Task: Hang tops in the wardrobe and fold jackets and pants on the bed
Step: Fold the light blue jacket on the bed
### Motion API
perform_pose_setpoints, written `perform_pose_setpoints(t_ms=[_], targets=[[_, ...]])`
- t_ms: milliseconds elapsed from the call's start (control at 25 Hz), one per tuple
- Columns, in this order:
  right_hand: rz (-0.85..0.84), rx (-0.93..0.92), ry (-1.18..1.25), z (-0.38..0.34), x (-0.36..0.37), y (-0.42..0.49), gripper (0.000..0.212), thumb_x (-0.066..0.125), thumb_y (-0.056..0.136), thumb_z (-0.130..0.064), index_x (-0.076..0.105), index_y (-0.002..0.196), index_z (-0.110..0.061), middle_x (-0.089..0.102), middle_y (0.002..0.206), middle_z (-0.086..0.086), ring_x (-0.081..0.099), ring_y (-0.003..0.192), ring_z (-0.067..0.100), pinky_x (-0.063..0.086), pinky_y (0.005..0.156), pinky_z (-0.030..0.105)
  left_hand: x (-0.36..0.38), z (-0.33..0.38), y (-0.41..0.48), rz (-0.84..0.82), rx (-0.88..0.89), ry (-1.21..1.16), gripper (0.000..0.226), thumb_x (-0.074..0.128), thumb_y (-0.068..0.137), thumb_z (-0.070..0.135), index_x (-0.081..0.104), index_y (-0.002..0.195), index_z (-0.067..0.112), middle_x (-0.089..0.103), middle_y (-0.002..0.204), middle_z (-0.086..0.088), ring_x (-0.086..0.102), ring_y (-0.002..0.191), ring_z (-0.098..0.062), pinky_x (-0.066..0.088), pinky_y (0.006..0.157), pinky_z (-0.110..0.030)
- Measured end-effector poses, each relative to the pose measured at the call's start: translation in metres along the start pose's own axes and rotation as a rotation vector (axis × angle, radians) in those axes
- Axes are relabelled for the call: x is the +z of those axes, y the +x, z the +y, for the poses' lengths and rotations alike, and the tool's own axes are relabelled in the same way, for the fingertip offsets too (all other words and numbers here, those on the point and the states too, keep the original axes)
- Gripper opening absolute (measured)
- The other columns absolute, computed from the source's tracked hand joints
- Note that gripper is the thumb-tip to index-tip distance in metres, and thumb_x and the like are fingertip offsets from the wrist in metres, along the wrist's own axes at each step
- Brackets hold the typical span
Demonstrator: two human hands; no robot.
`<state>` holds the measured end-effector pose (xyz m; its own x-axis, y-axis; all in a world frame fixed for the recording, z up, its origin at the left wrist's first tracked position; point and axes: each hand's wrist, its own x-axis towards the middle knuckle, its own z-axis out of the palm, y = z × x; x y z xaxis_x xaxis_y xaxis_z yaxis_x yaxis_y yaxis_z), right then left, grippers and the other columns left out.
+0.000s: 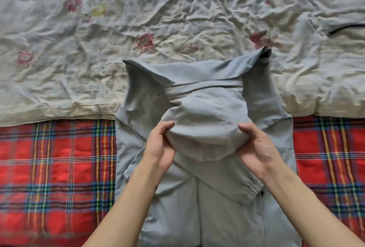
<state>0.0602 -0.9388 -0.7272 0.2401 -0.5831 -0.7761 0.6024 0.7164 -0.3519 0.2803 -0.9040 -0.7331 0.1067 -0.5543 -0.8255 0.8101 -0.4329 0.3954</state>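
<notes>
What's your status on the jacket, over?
Left hand and right hand both grip the hood. Jacket on plaid sheet, sleeves crossed. Top end overlaps the quilt.

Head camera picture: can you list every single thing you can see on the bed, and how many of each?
jacket: one, pale grey-blue, front up in the middle, lying across both covers
hood: one, pale grey-blue, pulled down over the jacket's chest
sleeves: two, pale grey-blue, crossed over the jacket's front below the hood
quilt: one, off-white with pink flowers, crumpled, across the far half
plaid blanket: one, red with blue, green and yellow lines, near half, on both sides of the jacket
dark curved strip: one, black, far right on pale fabric; cannot tell what it is
left hand: one, grips the hood's left side
right hand: one, grips the hood's right side
</notes>
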Motion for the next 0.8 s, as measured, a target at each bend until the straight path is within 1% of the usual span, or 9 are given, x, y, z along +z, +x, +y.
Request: perform_pose_setpoints(t_ms=[80, 240, 280, 400, 440, 520, 600, 680, 800], targets=[[0.146, 0.042, -0.100, 0.013, -0.004, 0.005, 0.030, 0.064, 0.089, -0.013, 0.068, 0.118, -0.006, 0.072, 0.116, 0.010, 0.069, 0.106, 0.019, 0.052, 0.099, 0.037, -0.008, -0.008, 0.004, 0.085, 0.015, 0.138, 0.033, 0.060, 0.092, 0.015, 0.066, 0.122, 0.001, 0.070, 0.118, -0.013, 0.064, 0.114, -0.027, 0.047, 0.105, -0.037], [0.323, 0.004, -0.376, 0.021, -0.012, 0.016, 0.035, 0.073, 0.084, -0.012, 0.068, 0.116, 0.001, 0.076, 0.099, 0.011, 0.074, 0.085, 0.017, 0.058, 0.081, 0.032, -0.011, -0.012, 0.008, 0.127, 0.095, 0.478, 0.005, 0.067, 0.091, 0.016, 0.067, 0.088, 0.013, 0.074, 0.079, -0.001, 0.066, 0.077, -0.017, 0.054, 0.061, -0.023], [0.322, -0.059, -0.386, 0.019, -0.017, 0.014, 0.032, 0.072, 0.085, -0.009, 0.068, 0.116, 0.000, 0.075, 0.101, 0.011, 0.073, 0.086, 0.017, 0.057, 0.081, 0.031, -0.014, -0.011, 0.008, 0.090, 0.095, 0.386, 0.005, 0.064, 0.092, 0.012, 0.064, 0.087, 0.013, 0.073, 0.080, -0.002, 0.065, 0.078, -0.017, 0.054, 0.062, -0.022], [0.181, -0.119, -0.263, 0.020, -0.024, -0.002, 0.026, 0.065, 0.089, -0.006, 0.067, 0.115, -0.005, 0.075, 0.106, 0.009, 0.071, 0.096, 0.018, 0.057, 0.087, 0.032, -0.024, -0.012, 0.009, -0.010, 0.047, 0.049, 0.022, 0.061, 0.085, 0.006, 0.064, 0.107, 0.008, 0.072, 0.106, -0.011, 0.065, 0.101, -0.023, 0.052, 0.093, -0.032], [0.183, -0.076, -0.299, 0.025, -0.028, -0.003, 0.024, 0.063, 0.090, -0.004, 0.067, 0.114, -0.004, 0.076, 0.101, 0.007, 0.072, 0.091, 0.017, 0.059, 0.081, 0.029, -0.028, -0.017, 0.010, 0.027, 0.023, 0.105, 0.022, 0.061, 0.084, 0.004, 0.063, 0.105, 0.006, 0.072, 0.102, -0.011, 0.065, 0.099, -0.023, 0.052, 0.092, -0.031], [0.300, 0.029, -0.580, 0.037, -0.046, -0.003, 0.021, 0.062, 0.090, -0.001, 0.068, 0.109, -0.003, 0.076, 0.089, 0.006, 0.072, 0.081, 0.016, 0.059, 0.068, 0.027, -0.036, -0.029, 0.009, 0.170, -0.015, 0.337, 0.007, 0.058, 0.088, -0.002, 0.059, 0.089, 0.004, 0.069, 0.080, -0.009, 0.065, 0.079, -0.019, 0.053, 0.070, -0.021], [0.412, -0.026, -0.993, 0.039, -0.066, 0.003, 0.019, 0.064, 0.087, -0.005, 0.069, 0.105, -0.012, 0.073, 0.090, 0.004, 0.068, 0.085, 0.020, 0.057, 0.077, 0.038, -0.041, -0.033, 0.010, 0.251, -0.022, 0.516, 0.016, 0.061, 0.087, -0.002, 0.053, 0.083, 0.012, 0.062, 0.075, -0.007, 0.060, 0.065, -0.013, 0.046, 0.056, -0.021], [0.437, -0.205, -1.143, 0.019, -0.064, 0.012, 0.016, 0.067, 0.087, -0.011, 0.066, 0.101, -0.018, 0.070, 0.098, 0.005, 0.065, 0.087, 0.021, 0.055, 0.086, 0.045, -0.039, -0.020, 0.014, 0.318, 0.072, 0.585, 0.021, 0.063, 0.082, 0.004, 0.053, 0.096, 0.014, 0.063, 0.087, -0.009, 0.059, 0.074, -0.017, 0.045, 0.064, -0.026], [0.347, -0.263, -0.631, -0.052, -0.022, 0.038, 0.034, 0.066, 0.093, -0.025, 0.056, 0.120, -0.006, 0.064, 0.106, 0.012, 0.063, 0.086, 0.021, 0.053, 0.084, 0.037, -0.011, 0.028, 0.029, 0.319, 0.289, 0.454, 0.022, 0.061, 0.094, 0.011, 0.051, 0.113, 0.012, 0.062, 0.096, -0.007, 0.061, 0.089, -0.020, 0.050, 0.077, -0.029]])
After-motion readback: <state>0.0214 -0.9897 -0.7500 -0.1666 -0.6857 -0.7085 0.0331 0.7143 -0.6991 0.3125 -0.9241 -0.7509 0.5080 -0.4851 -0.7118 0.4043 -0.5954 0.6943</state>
